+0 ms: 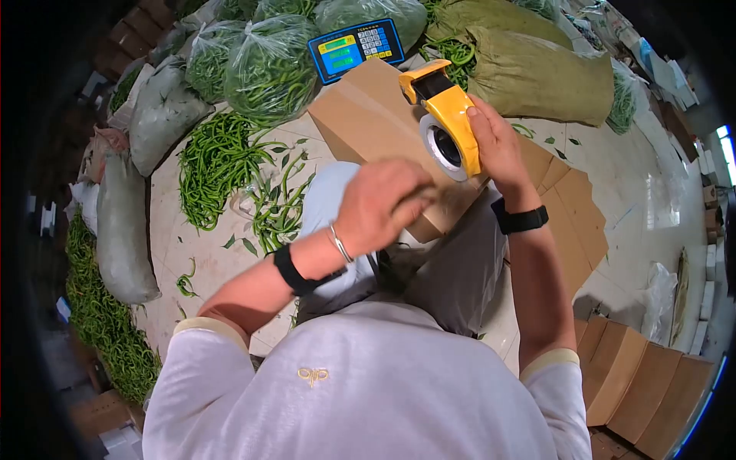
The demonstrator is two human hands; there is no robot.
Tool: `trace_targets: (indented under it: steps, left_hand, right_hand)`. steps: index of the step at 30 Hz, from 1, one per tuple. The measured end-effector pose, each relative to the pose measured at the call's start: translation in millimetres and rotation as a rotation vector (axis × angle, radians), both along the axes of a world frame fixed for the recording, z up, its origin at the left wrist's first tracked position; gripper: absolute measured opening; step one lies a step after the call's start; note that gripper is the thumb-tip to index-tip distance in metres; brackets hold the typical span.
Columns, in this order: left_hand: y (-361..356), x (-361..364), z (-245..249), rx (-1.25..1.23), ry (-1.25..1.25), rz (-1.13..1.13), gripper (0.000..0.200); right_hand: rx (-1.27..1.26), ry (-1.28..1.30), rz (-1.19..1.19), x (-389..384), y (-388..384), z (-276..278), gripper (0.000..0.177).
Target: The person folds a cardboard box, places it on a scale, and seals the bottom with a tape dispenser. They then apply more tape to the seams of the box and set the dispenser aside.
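Note:
A yellow tape dispenser [452, 115] with a roll of tape on its side is in my right hand [502, 146], whose fingers wrap around its far edge. It is held over a brown cardboard box [368, 103] in front of my knees. My left hand [387, 199] hovers above the near end of the box, close to my knee. Its fingers are half curled and blurred, with a gap between thumb and fingers and nothing visible in it. A strip of shiny tape seems to run along the box top.
Loose green chili peppers [218, 165] lie on the tiled floor to the left. Behind the box stand a digital scale display [356, 50] and clear bags of peppers [268, 73]. A large olive sack [537, 77] lies at back right. Flattened cardboard [563, 215] is beside my right arm.

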State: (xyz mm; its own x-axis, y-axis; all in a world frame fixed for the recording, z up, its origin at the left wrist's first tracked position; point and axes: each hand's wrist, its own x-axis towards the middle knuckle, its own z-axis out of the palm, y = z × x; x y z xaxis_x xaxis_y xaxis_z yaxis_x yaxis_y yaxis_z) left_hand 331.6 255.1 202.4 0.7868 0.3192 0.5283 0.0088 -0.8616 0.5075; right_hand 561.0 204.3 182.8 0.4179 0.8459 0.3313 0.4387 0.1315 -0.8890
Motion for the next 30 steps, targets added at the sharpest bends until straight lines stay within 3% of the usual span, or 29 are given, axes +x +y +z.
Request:
trace_targets:
  steps: [3, 5, 6, 9, 14, 17, 18, 21, 22, 25, 29, 30]
  left_hand:
    - [-15.3, 2.3, -13.1, 0.168, 0.090, 0.024, 0.030]
    - [-13.0, 10.6, -5.9, 0.517, 0.116, 0.096, 0.032]
    - [-11.7, 15.5, -7.5, 0.522, 0.110, 0.103, 0.032]
    - [-7.4, 34.7, -15.4, 0.741, 0.087, -0.033, 0.032]
    - [-5.5, 57.8, -8.2, 0.751, -0.095, -0.115, 0.025]
    - [-5.8, 61.6, 6.7, 0.548, -0.185, -0.110, 0.013]
    - [-3.8, 61.9, 12.5, 0.554, -0.189, -0.100, 0.013]
    - [14.2, 66.1, 26.8, 0.199, -0.340, 0.011, 0.012]
    - [23.9, 68.6, 32.7, 0.213, -0.345, 0.025, 0.012]
    - [49.0, 74.8, 46.1, -0.375, -0.527, 0.165, 0.009]
    - [99.0, 78.9, 54.2, -0.622, -0.622, 0.242, 0.008]
    - [113.7, 78.3, 57.5, -0.721, -0.744, 0.251, 0.008]
  right_hand:
    - [-0.023, -0.069, -0.025, 2.3, -0.7, 0.1, 0.043]
    - [-0.035, -0.052, -0.026, -4.6, -4.3, 6.2, 0.043]
    - [-0.039, -0.036, -0.026, -8.1, -3.6, 11.2, 0.043]
    - [-0.029, -0.074, -0.049, -4.3, -1.2, 7.2, 0.043]
    - [-0.122, -0.035, -0.098, -9.5, -7.7, 17.9, 0.044]
    - [-0.078, -0.052, -0.076, -3.8, -4.2, 7.4, 0.044]
    - [-0.072, -0.059, -0.068, -1.4, -2.7, 5.1, 0.044]
    - [-0.044, 0.040, -0.021, -0.3, -0.7, 0.6, 0.043]
    - [-0.032, 0.033, -0.006, -1.8, -0.5, 2.8, 0.043]
    - [-0.013, 0.045, 0.038, -5.0, -0.1, 6.4, 0.045]
    - [-0.004, -0.087, -0.027, -8.0, -1.4, 6.2, 0.052]
    - [-0.003, -0.090, -0.019, -9.8, -1.7, 4.8, 0.052]
